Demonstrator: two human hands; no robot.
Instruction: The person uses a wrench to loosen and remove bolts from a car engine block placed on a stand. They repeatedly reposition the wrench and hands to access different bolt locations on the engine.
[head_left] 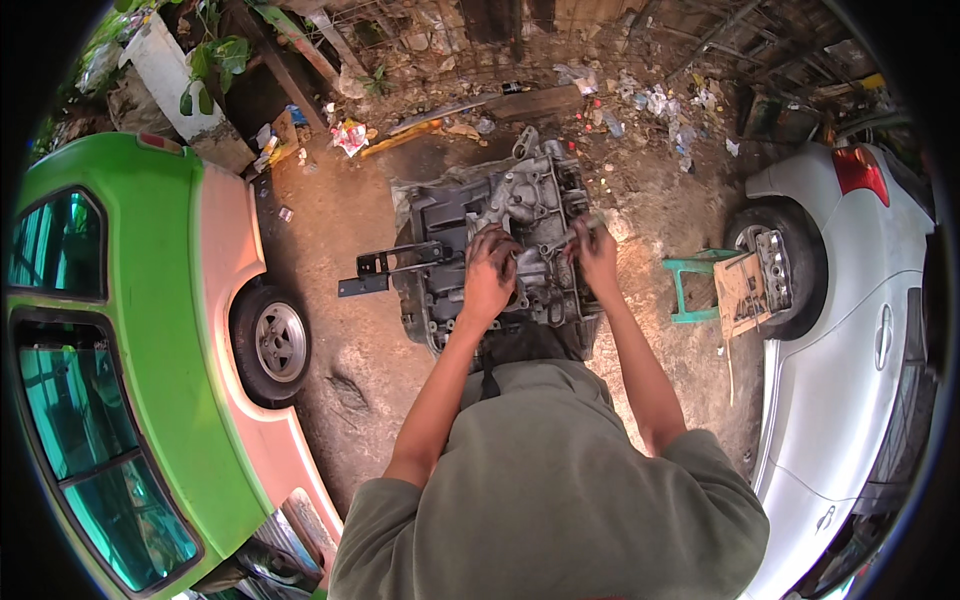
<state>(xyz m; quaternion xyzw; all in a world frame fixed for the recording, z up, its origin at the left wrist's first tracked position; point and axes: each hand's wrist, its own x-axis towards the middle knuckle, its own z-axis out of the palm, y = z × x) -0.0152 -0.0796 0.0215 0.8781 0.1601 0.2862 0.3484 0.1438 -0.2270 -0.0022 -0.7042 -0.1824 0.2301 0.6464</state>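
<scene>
A grey, greasy engine block (520,205) lies on the dirt ground in front of me, with a black bracket (385,268) sticking out to its left. My left hand (490,272) rests curled on the block's near side, fingers pressed against the metal. My right hand (597,252) is closed around a small metal tool or part at the block's right edge; what it grips is too small to tell. Both forearms reach down from my olive-green shirt.
A green and pink car (150,330) stands close on the left, its wheel (275,343) near me. A white car (850,330) stands on the right. A green stool (700,285) with cardboard and a metal part (775,270) sits beside it. Litter lies beyond the engine.
</scene>
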